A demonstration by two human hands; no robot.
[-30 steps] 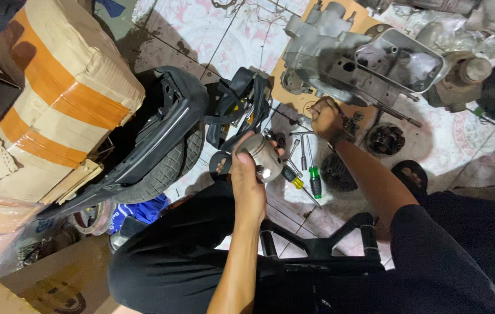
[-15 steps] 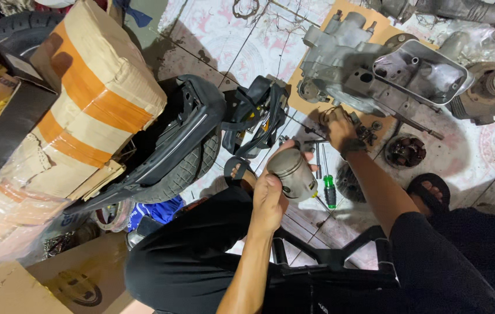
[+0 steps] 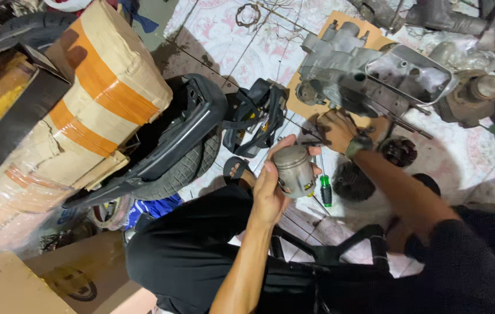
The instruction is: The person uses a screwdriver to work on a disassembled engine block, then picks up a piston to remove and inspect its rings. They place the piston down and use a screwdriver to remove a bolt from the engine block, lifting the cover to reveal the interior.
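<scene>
My left hand (image 3: 269, 195) grips a grey metal piston (image 3: 294, 170), held upright above my lap. My right hand (image 3: 336, 129), with a dark watch on the wrist, reaches down to the floor beside a grey engine casing (image 3: 363, 75) that lies on a sheet of cardboard (image 3: 330, 28). Its fingers are curled over small parts there, and what they hold is hidden. A green-handled screwdriver (image 3: 325, 189) lies on the tiles just below the piston.
A dark finned cylinder (image 3: 352, 181) and a round toothed part (image 3: 398, 152) lie near my right arm. A tyre under a black fender (image 3: 183, 163) and a large parcel with orange tape (image 3: 84, 104) stand at left. A thin gasket ring (image 3: 247, 14) lies on the tiles.
My left hand has lifted the piston and turned it upright, closer to the camera. My right hand stays low beside the engine casing.
</scene>
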